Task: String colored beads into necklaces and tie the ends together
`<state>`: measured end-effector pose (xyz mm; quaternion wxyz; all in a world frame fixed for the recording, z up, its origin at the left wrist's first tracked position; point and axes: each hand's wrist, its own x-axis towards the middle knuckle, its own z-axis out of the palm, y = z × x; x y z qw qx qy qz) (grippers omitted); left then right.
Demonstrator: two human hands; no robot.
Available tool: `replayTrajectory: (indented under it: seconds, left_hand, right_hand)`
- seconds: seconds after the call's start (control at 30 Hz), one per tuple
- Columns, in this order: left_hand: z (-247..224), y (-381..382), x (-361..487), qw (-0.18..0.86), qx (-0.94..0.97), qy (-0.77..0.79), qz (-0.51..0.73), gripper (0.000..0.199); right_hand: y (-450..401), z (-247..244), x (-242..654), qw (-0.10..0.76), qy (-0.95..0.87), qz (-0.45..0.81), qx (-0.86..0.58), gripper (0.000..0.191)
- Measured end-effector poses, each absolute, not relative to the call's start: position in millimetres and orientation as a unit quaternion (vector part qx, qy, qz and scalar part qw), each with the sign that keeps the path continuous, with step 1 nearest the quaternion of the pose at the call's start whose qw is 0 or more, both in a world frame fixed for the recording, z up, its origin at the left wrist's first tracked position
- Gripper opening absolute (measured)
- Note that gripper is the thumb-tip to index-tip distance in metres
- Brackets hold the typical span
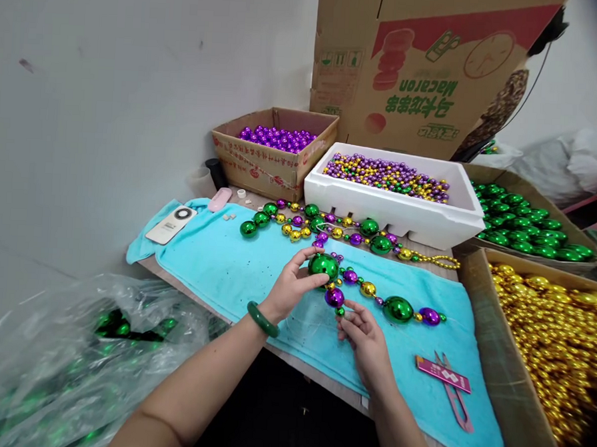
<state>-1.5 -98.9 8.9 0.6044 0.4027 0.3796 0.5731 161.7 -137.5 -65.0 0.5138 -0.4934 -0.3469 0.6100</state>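
My left hand (295, 283), with a green bangle (263, 319) on its wrist, grips a big shiny green bead (323, 269) between thumb and fingers. Just below that hang a purple bead (334, 297) and a small green bead (340, 312). The fingers of my right hand (365, 337) pinch at this small green bead. From the held cluster a string of purple, gold and green beads (398, 309) runs right across the turquoise towel (216, 266). Behind lies a finished-looking strand of mixed beads (380, 244) ending in a gold bead loop (441, 260).
At the back stand a carton of purple beads (262, 160) and a white foam box (393, 215) of small mixed beads. Cartons of green beads (523, 222) and gold beads (557, 344) flank the right. Pink tweezers (459, 409), a small pink packet (443, 374) and a white device (171, 225) rest on the towel.
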Motion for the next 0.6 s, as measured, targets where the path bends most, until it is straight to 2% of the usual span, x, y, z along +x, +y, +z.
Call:
replayTrajectory:
  seconds: [0.1, 0.23, 0.33, 0.43, 0.5, 0.6]
  left_hand:
    - [7.2, -91.4, -2.7, 0.551, 0.414, 0.422, 0.589, 0.019]
    - [16.2, -85.6, -1.4, 0.478, 0.463, 0.428, 0.612, 0.007]
    - [29.2, -87.1, 3.8, 0.450, 0.501, 0.417, 0.610, 0.006]
    - [44.3, -93.2, 12.4, 0.414, 0.559, 0.406, 0.593, 0.010]
    - [55.1, -98.9, 18.9, 0.401, 0.596, 0.383, 0.581, 0.013]
    - [71.4, -106.5, 25.8, 0.386, 0.626, 0.343, 0.585, 0.015]
  right_hand:
    - [-139.0, -69.0, 162.1, 0.498, -0.352, 0.624, -0.488, 0.040]
    - [-137.5, -76.2, 166.7, 0.462, -0.379, 0.623, -0.505, 0.038]
    - [-133.8, -67.9, 172.7, 0.442, -0.460, 0.514, -0.573, 0.038]
    - [-131.9, -41.9, 176.3, 0.486, -0.519, 0.394, -0.582, 0.037]
    - [-131.8, -21.4, 175.7, 0.516, -0.547, 0.377, -0.541, 0.034]
    - [-131.1, -0.9, 170.7, 0.518, -0.599, 0.377, -0.480, 0.018]
